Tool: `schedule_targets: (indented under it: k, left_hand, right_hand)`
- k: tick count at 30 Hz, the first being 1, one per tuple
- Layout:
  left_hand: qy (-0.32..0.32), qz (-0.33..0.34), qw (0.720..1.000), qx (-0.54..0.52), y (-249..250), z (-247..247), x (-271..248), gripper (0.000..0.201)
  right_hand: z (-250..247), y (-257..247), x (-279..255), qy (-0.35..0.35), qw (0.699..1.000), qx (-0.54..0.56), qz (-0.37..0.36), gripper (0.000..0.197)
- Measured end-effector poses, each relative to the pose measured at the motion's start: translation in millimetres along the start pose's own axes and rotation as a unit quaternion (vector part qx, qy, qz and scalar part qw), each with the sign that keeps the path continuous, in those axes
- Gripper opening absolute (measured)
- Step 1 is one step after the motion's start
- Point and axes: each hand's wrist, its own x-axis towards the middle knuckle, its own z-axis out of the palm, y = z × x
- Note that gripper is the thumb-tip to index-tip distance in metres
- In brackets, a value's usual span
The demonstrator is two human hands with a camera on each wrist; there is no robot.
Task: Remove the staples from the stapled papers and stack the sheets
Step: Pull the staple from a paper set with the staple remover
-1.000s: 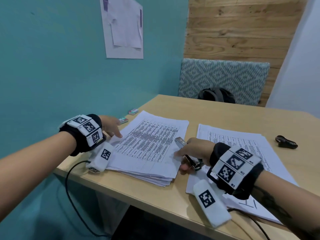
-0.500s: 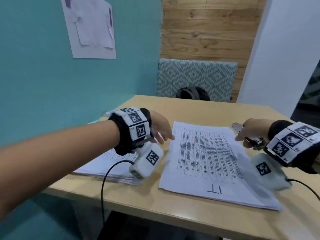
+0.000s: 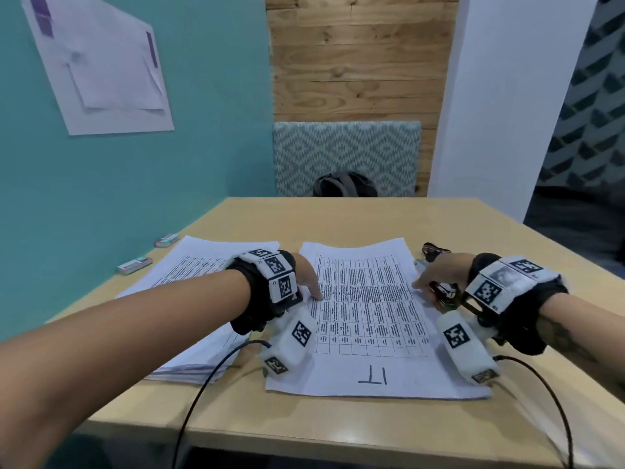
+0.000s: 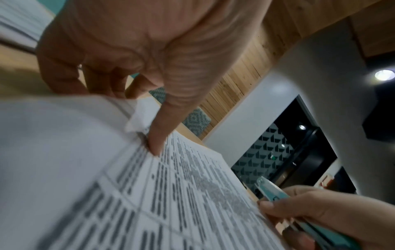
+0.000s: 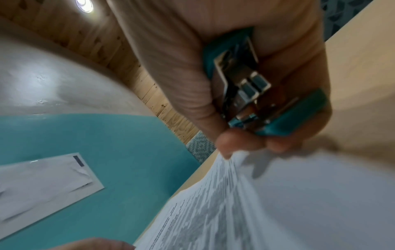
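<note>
A set of printed table sheets (image 3: 368, 316) marked "IT" lies in the middle of the table. My left hand (image 3: 313, 286) holds its left edge, thumb (image 4: 157, 145) pressed on top and the fingers going behind the lifted edge. My right hand (image 3: 422, 286) grips a teal stapler-like tool (image 5: 245, 88) in the palm, while its thumb touches the sheets' right edge (image 5: 233, 157). A thicker pile of printed sheets (image 3: 189, 299) lies to the left, partly under my left forearm. No staple is visible.
Two small boxes (image 3: 135, 264) (image 3: 167, 240) lie by the teal wall at the left. A small black tool (image 3: 434, 250) sits behind my right hand. Wrist cables (image 3: 203, 384) trail over the front table edge (image 3: 304, 445). A patterned chair with a backpack (image 3: 345, 184) stands beyond the table.
The view swung right. My left hand left the left pile and came to the left edge of the "IT" sheets. My right hand, still gripping the tool, moved to their right edge.
</note>
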Motion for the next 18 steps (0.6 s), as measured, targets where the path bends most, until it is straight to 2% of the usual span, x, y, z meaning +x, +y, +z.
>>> schedule_targets:
  k: [3, 5, 8, 13, 18]
  left_hand:
    - [-0.051, 0.009, 0.997, -0.063, -2.6, -0.5, 6.5, 0.058]
    - [-0.041, 0.005, 0.993, -0.108, -2.4, -1.6, 10.4, 0.057]
    - [-0.002, 0.017, 0.994, -0.108, -2.2, -3.1, 22.1, 0.054]
    - [-0.007, 0.023, 0.995, -0.094, -6.7, 5.6, 33.7, 0.049]
    - [-0.01, 0.007, 0.978, -0.208, -19.8, 18.8, 56.7, 0.058]
  right_hand:
    - [0.7, -0.6, 2.9, -0.036, 0.999, 0.008, 0.035, 0.031]
    - [0.8, 1.3, 6.4, -0.059, 0.997, 0.02, 0.049, 0.033]
    - [1.5, -0.5, 7.8, -0.05, 0.996, 0.059, 0.054, 0.027]
    - [-2.0, -4.8, 9.0, -0.047, 0.992, 0.099, 0.057, 0.027]
    - [-1.3, 3.8, 12.3, -0.094, 0.989, 0.106, 0.049, 0.029]
